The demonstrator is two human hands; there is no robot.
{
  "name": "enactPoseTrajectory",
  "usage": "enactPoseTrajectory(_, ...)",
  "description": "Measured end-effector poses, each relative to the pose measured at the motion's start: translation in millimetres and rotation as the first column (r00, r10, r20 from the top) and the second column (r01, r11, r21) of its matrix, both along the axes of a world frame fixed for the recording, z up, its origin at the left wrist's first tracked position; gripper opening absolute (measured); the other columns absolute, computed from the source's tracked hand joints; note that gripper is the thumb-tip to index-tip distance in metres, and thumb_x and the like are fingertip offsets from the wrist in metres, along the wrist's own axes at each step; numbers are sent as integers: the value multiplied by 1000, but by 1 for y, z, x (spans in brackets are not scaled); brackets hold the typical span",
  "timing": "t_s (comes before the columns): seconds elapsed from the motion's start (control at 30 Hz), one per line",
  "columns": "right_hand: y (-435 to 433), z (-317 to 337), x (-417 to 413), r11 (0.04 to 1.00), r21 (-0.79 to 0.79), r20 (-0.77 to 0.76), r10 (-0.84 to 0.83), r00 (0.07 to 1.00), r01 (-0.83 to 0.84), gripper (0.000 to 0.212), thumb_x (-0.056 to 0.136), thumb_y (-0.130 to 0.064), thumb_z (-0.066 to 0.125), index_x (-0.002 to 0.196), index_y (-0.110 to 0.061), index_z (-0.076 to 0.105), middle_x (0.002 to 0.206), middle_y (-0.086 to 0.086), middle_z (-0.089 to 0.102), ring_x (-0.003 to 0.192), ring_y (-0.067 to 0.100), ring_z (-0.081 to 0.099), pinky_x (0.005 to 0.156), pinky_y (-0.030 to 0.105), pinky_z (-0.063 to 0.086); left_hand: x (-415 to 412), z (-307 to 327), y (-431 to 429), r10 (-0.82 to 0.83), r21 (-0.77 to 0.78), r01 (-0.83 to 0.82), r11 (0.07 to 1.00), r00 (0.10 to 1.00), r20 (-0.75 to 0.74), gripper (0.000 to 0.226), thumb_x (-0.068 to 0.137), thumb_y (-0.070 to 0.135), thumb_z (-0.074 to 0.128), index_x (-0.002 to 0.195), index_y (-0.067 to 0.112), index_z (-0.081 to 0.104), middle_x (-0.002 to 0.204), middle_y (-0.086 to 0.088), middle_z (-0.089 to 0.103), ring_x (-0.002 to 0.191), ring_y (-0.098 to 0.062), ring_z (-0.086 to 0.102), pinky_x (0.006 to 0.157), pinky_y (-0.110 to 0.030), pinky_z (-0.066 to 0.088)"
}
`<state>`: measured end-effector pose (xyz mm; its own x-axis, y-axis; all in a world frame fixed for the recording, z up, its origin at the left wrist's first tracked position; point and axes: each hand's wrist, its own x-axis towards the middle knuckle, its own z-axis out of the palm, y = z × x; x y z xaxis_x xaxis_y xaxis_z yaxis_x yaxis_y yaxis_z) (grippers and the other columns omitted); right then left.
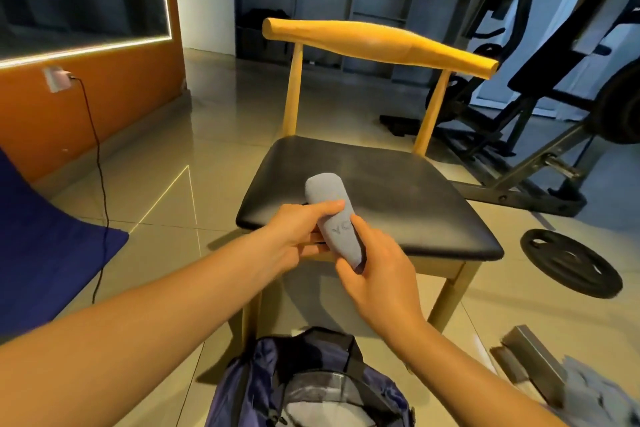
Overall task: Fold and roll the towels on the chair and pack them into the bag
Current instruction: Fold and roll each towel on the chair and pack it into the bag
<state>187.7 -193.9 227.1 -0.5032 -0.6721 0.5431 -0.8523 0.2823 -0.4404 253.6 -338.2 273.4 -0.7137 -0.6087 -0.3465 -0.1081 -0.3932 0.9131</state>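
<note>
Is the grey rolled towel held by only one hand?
No, the left hand and the right hand both grip the rolled towel over the front of the chair seat.

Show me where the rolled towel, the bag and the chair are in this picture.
rolled towel (337, 230): head view, middle of the grey roll, near its mark.
bag (242, 381): head view, blue side fabric left of the opening.
chair (388, 198): head view, bare black seat.

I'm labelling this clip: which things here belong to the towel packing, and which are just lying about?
Job: rolled grey towel, held by left hand and right hand; chair; bag.
Lying about: weight plate; weight bench; wall cable; blue cloth.
</note>
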Motion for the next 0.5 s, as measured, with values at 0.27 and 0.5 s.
enactPoseTrajectory(0.27,30,-24,28,992,-124,770,98,631,-3,49,93,-48,66,131,-21,51,110,-9,63,99,5,63,88,39,57,51,-46,14,-210,-150,232,961,966,151,30,82,17,80,111,13,70,106,-8,77,100,-24,73,81,-38,58)
enactPoseTrajectory(0.5,30,-69,11,988,-100,993,107,52,-121,42,94,-33,67,123,-3,68,112,13,75,96,23,71,76,30,56,63,-99,35,-437,-19,456,890,863,253,40,85,9,77,121,14,60,102,-11,73,75,-15,73,62,-28,54)
